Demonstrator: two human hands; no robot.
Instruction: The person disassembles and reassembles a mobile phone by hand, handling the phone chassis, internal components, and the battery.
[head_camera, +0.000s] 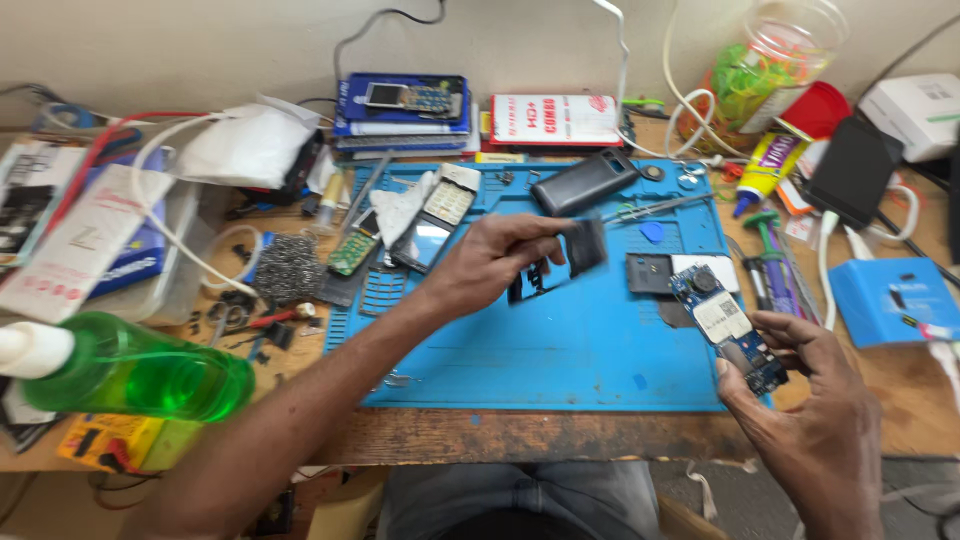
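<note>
My left hand reaches over the blue work mat and holds a black plastic phone frame by its edge, a little above the mat. Near the mat's front right corner, my right hand grips a blue phone circuit board with a white label, tilted up toward me. A black phone part lies flat on the mat between the two hands.
A black phone body, tweezers and a keypad phone lie at the mat's far side. A green liquid bottle lies at the left. A glue tube, screwdrivers, a blue box and cables crowd the right.
</note>
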